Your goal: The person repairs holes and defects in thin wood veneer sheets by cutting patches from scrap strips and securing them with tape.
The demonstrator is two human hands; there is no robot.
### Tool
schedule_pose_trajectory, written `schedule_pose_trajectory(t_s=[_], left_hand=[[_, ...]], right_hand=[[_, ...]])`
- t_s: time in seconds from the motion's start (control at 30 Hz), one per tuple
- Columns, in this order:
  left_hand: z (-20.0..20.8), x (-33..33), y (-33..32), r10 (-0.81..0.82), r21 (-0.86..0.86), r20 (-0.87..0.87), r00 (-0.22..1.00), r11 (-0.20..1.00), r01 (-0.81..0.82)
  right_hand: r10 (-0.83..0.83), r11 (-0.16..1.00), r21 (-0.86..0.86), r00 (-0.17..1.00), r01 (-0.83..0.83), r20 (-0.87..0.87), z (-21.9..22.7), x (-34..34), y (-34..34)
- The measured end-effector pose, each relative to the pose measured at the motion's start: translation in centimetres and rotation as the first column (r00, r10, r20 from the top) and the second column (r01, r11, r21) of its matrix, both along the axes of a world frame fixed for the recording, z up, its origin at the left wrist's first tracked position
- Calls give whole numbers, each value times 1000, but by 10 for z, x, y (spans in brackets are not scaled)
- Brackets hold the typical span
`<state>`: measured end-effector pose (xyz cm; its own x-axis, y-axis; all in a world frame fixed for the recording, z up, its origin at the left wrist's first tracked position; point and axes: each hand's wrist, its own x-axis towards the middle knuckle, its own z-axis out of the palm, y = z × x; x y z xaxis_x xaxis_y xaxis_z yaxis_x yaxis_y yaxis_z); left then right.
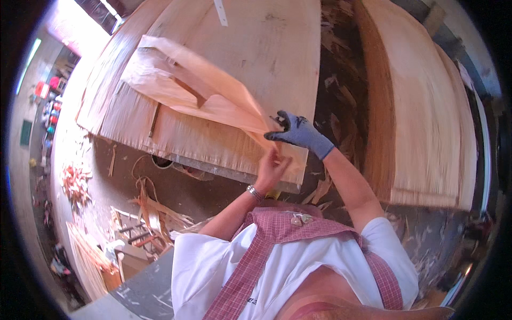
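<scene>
Just off the fingertips of our gloved right hand [301, 133], we note the near end of a thin, pale wood sheet [221, 88], loosely folded and running away to the upper left of the hand. The glove's thumb and fingers make a C at that end; whether they press the sheet between them, we cannot tell. Just below the glove, our bare left hand [272, 169] has its fingers curled at the sheet's lower corner; the fingertips are hidden, so its grip is also undetermined.

Handling judgement: the sheet looks liable to split along its grain, so we would support both edges, keep finger pressure light and wide, and open the fold slowly rather than tug one corner. Keeping the two hands level should limit twist.

Beneath and beyond both hands, the broad wood stack [288, 69] carries the sheet's far part. Right of the glove, loose scraps [346, 98] lie in the gap before a second stack [426, 122]. Farther off, well left of the bare hand, we record a heap of shavings [76, 184].
</scene>
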<state>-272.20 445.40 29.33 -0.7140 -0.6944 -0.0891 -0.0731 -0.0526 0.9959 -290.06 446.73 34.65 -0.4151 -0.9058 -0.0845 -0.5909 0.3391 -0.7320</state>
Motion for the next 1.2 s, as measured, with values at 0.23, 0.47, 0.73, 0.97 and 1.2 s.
schedule_pose_trajectory(t_s=[0.23, 0.47, 0.73, 0.97, 1.2], left_hand=[[6, -43, -53, 196, 440, 90, 976, 872, -216], [-71, -73, -95, 732, 596, 165, 661, 460, -658], [-47, -174, -128, 932, 314, 307, 192, 91, -945], [-11, -303, -226, 679, -826, 280, 678, 531, -191], [-53, -432, -363, 495, -744, 533, 686, 660, 102]], right_hand=[[304, 947, -58, 938, -317, -169, 74, -155, 9], [206, 975, 43, 959, -218, 193, 96, -352, 152], [1, 983, 179, 983, 33, -184, 95, -598, 182], [36, 978, 204, 950, 30, -311, 139, -735, 83], [-15, 907, 383, 924, 173, -381, 212, -852, -37]])
